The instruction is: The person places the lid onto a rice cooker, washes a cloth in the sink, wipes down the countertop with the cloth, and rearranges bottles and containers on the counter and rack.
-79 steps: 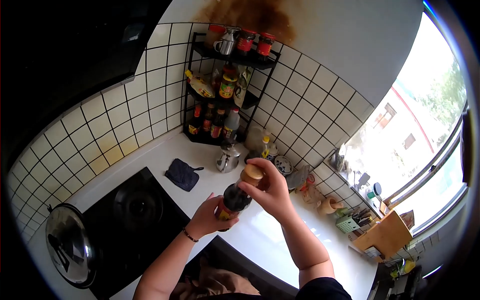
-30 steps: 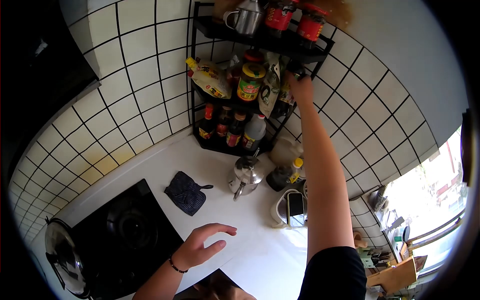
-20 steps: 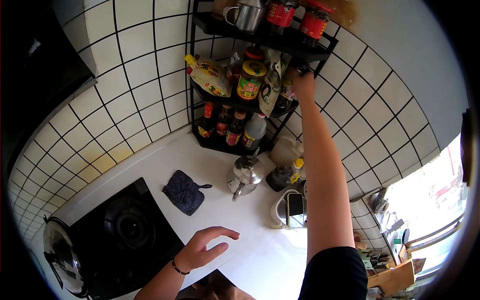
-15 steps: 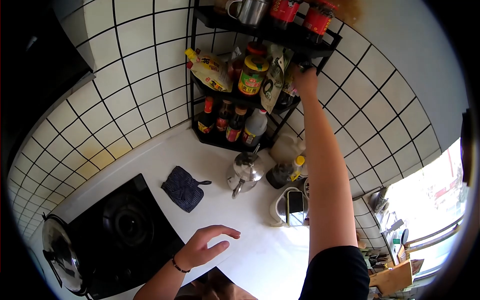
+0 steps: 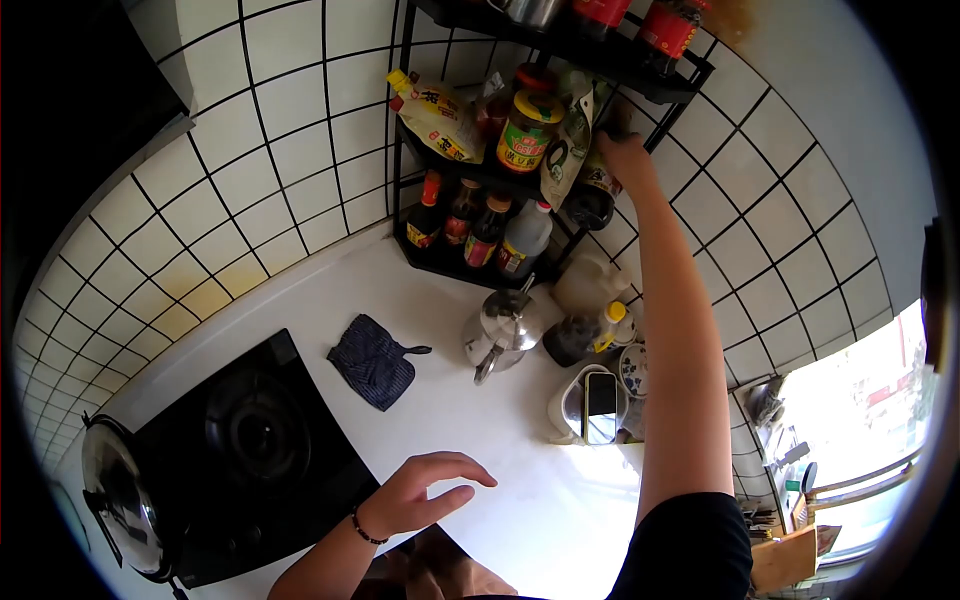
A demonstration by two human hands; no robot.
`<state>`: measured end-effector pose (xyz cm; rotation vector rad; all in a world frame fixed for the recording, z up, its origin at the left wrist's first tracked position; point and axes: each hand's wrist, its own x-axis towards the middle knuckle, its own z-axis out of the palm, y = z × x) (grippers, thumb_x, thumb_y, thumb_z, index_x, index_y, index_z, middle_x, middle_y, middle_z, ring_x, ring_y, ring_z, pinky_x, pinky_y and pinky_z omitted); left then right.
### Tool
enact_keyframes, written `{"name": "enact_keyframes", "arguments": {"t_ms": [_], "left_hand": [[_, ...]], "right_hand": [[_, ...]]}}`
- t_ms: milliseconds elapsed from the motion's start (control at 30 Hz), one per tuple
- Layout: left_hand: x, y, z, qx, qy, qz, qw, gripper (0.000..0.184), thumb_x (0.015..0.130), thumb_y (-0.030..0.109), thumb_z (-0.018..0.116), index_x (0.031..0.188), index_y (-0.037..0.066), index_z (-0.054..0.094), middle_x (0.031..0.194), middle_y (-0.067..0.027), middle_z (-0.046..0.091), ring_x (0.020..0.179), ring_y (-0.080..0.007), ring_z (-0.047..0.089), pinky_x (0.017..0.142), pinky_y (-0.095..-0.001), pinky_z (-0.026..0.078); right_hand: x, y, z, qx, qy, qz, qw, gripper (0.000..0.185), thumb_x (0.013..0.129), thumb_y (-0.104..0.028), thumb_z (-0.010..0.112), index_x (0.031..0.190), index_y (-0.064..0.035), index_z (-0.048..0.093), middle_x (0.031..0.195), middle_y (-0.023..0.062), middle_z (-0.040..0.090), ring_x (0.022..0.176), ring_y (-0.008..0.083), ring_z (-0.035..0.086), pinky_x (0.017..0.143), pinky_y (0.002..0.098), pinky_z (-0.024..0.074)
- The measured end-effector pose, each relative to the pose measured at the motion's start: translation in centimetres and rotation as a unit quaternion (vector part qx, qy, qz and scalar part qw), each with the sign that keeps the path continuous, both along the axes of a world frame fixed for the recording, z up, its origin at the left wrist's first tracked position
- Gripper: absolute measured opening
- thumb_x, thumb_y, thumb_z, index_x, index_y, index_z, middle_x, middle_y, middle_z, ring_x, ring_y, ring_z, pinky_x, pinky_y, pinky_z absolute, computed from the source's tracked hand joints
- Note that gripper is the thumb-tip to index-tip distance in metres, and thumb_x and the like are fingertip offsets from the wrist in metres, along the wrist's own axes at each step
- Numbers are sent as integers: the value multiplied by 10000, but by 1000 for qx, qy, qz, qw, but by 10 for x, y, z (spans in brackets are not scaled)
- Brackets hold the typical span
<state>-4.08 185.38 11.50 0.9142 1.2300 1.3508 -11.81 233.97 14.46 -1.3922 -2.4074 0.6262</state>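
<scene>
My right hand (image 5: 624, 158) reaches to the right end of the middle shelf, its fingers closed round a dark bottle (image 5: 592, 200) whose base tilts out over the shelf's front. Beside that bottle stand a green and white packet (image 5: 568, 150) and a yellow-lidded jar (image 5: 526, 132). My left hand (image 5: 412, 494) hovers above the front of the white counter (image 5: 470, 430), fingers apart and holding nothing; a beaded bracelet is on its wrist.
A black corner rack (image 5: 450, 265) holds several bottles and jars. On the counter are a dark cloth (image 5: 372, 362), a steel pot (image 5: 503, 328), a yellow-capped bottle (image 5: 580, 338) and a phone (image 5: 601, 408) on a white container. At left are a black cooktop (image 5: 262, 440) and a lidded pan (image 5: 122, 495).
Earlier both hands held a dark bottle over the counter; then my right hand was at the middle shelf. Most recently, the bottle's base has come out past the shelf edge. My left hand stays open.
</scene>
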Motion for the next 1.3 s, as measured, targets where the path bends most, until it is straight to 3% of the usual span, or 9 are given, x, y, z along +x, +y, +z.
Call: {"name": "enact_keyframes", "arguments": {"t_ms": [67,167,267,367,567,700,833,1100,1300], "left_hand": [[0,-1,0,9,-8,-10,1000,231,902,105,556,1057,-21,673,1062,-141,688,1019,-237,644,909,-338,493],[0,-4,2,13,-16,-30,999,227,883,55,543,1045,-35,675,1060,-151,689,1011,-245,650,910,-346,495],[1,-5,-1,9,-16,-42,999,217,891,63,543,1032,-32,678,1054,-151,690,1009,-245,650,906,-344,494],[-5,-4,-8,-7,-1,-24,1000,209,894,69,545,1021,-30,677,1040,-143,691,1005,-234,647,902,-338,489],[-37,23,-35,-44,70,97,992,212,920,101,567,1092,-8,629,1044,-70,657,964,-139,614,863,-275,474],[-82,82,-65,-112,148,168,968,348,904,138,640,1214,26,529,1052,-52,617,788,-91,595,684,-267,506],[-126,162,-84,-118,328,236,907,484,822,245,716,1215,38,526,1101,-122,594,704,-219,614,685,-328,520],[-174,273,-126,-81,493,267,824,700,805,317,734,1318,-13,391,1230,-270,534,1135,-416,543,936,-447,492],[-187,299,-145,-148,528,252,797,609,808,291,725,1270,1,455,1131,-220,614,1015,-371,618,883,-427,523]], "right_hand": [[10,-3,0,-48,8,-6,999,859,797,-586,625,1171,165,443,995,289,641,847,327,669,674,383,530],[32,-17,-6,-101,66,24,992,862,799,-573,624,1169,182,435,741,178,654,610,231,638,546,335,507],[56,-46,1,-146,64,-21,987,830,775,-574,648,1199,121,485,938,205,639,763,269,640,617,347,512],[88,-49,-29,-156,46,-31,986,733,794,-542,644,1178,69,514,922,170,636,739,225,634,565,313,492],[138,-111,-33,-331,282,-65,898,603,779,-442,695,1133,15,522,863,108,609,682,158,595,513,289,462],[158,-133,-18,-281,320,5,905,616,782,-328,714,1238,-19,439,915,97,604,705,143,595,495,252,461],[158,-146,-16,-225,362,82,901,706,752,-128,748,1330,-47,352,1062,99,583,863,163,625,614,263,545],[128,-142,-43,-225,352,225,880,699,735,74,746,1304,-68,364,1184,107,529,1100,203,589,917,326,531],[108,-131,-73,-172,283,262,906,697,695,15,767,1316,-67,461,1225,89,548,1018,193,625,740,293,570]]}}
